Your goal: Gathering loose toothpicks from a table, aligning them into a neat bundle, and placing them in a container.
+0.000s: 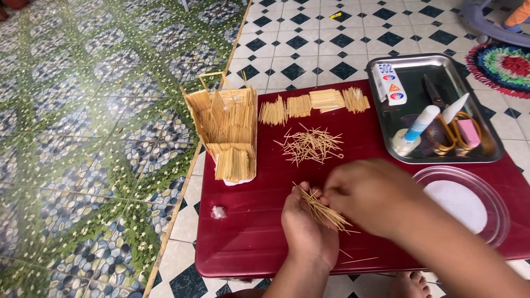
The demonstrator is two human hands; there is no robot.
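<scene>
Toothpicks (323, 211) fan from left hand (306, 229); right hand (367, 193) pinches them.

The counter (248, 243) is showing a deep glossy red. The toothpick bundle (323, 212) in the left hand (306, 232) is looking pale straw yellow, matching the loose toothpick pile (310, 146) and the small toothpick house (229, 132), which is glowing a warm tan. The metal tray (488, 149) is shining silver-grey, carrying a white glue tube (422, 121) with a blue band and a pink eraser (469, 131). The clear plate (491, 193) is showing a white disc inside. The floor tiles (309, 44) are running in a black-and-white diamond check, while the mat (94, 138) is displaying green vines over blue-grey pebbles. A round rug (505, 66) is ringing red, green, and blue.
</scene>
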